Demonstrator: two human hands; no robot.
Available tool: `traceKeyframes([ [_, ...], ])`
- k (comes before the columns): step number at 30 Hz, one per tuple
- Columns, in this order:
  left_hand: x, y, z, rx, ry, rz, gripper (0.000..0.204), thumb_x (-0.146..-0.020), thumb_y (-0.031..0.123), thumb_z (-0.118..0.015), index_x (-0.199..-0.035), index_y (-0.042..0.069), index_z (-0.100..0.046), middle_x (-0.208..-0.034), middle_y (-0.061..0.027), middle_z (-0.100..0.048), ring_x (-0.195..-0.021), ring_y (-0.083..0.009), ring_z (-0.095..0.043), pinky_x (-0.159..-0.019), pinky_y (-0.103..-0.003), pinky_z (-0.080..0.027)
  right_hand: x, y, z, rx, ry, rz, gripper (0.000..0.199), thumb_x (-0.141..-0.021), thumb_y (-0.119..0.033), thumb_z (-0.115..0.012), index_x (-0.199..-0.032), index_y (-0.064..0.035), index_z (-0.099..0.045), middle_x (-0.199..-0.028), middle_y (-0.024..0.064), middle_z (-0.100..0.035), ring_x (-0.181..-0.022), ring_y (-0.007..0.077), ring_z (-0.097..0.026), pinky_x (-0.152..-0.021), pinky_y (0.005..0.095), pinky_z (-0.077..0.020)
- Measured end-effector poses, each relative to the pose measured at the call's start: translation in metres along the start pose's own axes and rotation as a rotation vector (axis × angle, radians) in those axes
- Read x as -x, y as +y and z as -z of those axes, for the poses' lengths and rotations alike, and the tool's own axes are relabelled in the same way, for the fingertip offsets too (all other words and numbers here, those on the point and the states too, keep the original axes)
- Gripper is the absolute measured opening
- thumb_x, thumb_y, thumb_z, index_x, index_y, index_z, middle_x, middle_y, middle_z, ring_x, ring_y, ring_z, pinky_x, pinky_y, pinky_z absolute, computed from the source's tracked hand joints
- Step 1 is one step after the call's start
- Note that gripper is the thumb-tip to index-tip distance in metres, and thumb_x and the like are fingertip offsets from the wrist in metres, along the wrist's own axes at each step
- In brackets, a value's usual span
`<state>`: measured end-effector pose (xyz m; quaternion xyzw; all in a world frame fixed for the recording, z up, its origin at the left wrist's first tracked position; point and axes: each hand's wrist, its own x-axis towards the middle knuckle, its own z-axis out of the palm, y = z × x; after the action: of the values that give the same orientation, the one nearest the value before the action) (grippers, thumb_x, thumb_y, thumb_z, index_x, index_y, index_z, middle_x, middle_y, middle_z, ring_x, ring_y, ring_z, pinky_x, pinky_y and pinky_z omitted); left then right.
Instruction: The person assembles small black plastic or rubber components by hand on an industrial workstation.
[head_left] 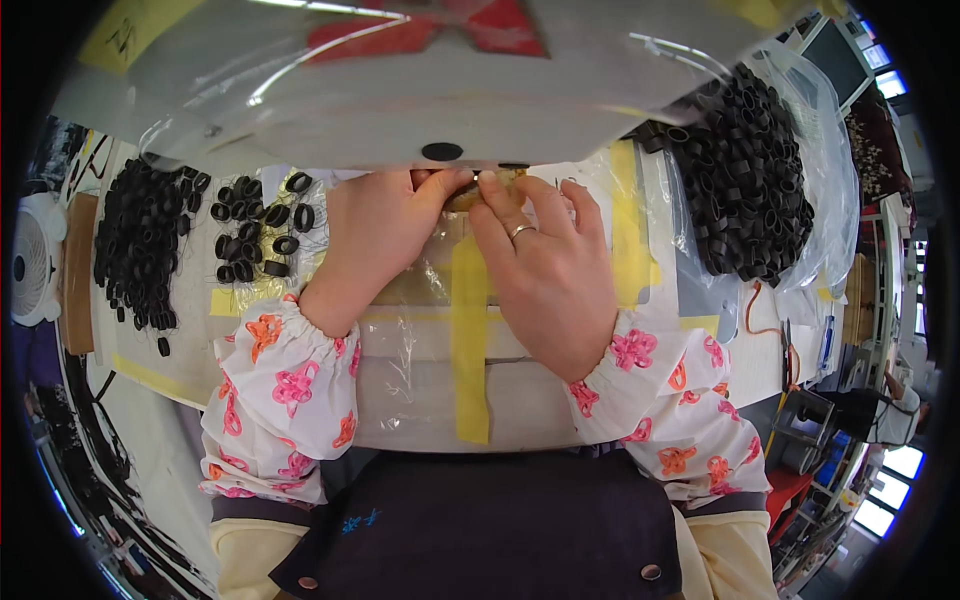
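My left hand [385, 230] and my right hand [555, 270] meet beneath the front edge of a large pale machine head [430, 110], which looks like a sewing machine. Thumb and fingers of the left are pinched together at that edge. On the right, which wears a ring, thumb and index finger are bent inward beside them, while the outer fingers reach forward. Whatever lies between the fingertips is too small and too covered to make out. Under my hands, clear film and yellow tape [470, 350] cover the work surface.
Small black loops with loose threads [145, 235] lie in a heap at the left; several more loops [250, 230] are nearer. A big pile of black loops [745, 185] sits on a clear plastic bag [830, 170] at right. A white fan [38, 258] stands far left.
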<state>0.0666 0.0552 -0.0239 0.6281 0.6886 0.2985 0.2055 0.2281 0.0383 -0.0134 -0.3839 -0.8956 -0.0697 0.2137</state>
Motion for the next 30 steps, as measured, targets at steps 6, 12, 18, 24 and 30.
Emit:
traceKeyframes([
  [6, 0.000, 0.002, -0.003, 0.035, 0.027, -0.037, 0.023, -0.078, 0.031, -0.064, -0.083, 0.009, -0.068, -0.065, -0.0029, -0.063, -0.058, -0.0192, -0.060, -0.052, -0.031, -0.044, 0.000, 0.001, 0.000, -0.019, 0.026, -0.005, 0.024, -0.071, -0.007, -0.059, -0.094, -0.0012, -0.059, -0.110, 0.0123, -0.062, -0.102, 0.0248, -0.053, -0.091, 0.0429, -0.0392],
  [12, 0.004, 0.001, 0.001, -0.024, 0.020, -0.105, 0.021, -0.080, 0.023, -0.067, -0.088, 0.003, -0.065, -0.065, -0.0084, -0.062, -0.053, -0.0170, -0.057, -0.051, -0.030, -0.043, 0.003, 0.016, -0.012, -0.154, 0.163, 0.029, 0.021, -0.071, -0.003, -0.062, -0.091, -0.0010, -0.059, -0.102, 0.0125, -0.064, -0.093, 0.0246, -0.058, -0.083, 0.0373, -0.0442],
  [18, 0.028, 0.002, 0.011, -0.214, 0.115, -0.419, 0.009, -0.085, 0.013, -0.056, -0.088, 0.005, -0.057, -0.068, -0.0120, -0.060, -0.060, -0.0315, -0.059, -0.052, -0.040, -0.044, -0.006, 0.021, -0.005, -0.792, 0.067, -0.395, 0.016, -0.078, -0.005, -0.062, -0.092, 0.0031, -0.058, -0.084, 0.0140, -0.066, -0.067, 0.0234, -0.062, -0.057, 0.0333, -0.0486],
  [24, 0.070, 0.027, 0.014, 0.098, -0.039, -0.402, 0.011, -0.082, 0.007, -0.059, -0.093, 0.003, -0.060, -0.071, -0.0128, -0.062, -0.058, -0.0306, -0.059, -0.052, -0.038, -0.045, -0.021, 0.023, 0.016, -1.353, -0.393, -0.757, 0.019, -0.087, -0.009, -0.058, -0.097, 0.0065, -0.055, -0.070, 0.0096, -0.063, -0.053, 0.0121, -0.059, -0.047, 0.0230, -0.0472],
  [30, 0.049, 0.020, 0.030, 0.078, -0.024, -0.399, 0.011, -0.083, 0.007, -0.059, -0.092, 0.002, -0.064, -0.078, -0.0115, -0.064, -0.062, -0.0276, -0.060, -0.057, -0.033, -0.047, -0.003, 0.014, 0.008, -1.383, -0.263, -0.722, 0.016, -0.089, -0.005, -0.053, -0.102, 0.0039, -0.048, -0.075, 0.0076, -0.061, -0.059, 0.0079, -0.056, -0.052, 0.0202, -0.0450],
])
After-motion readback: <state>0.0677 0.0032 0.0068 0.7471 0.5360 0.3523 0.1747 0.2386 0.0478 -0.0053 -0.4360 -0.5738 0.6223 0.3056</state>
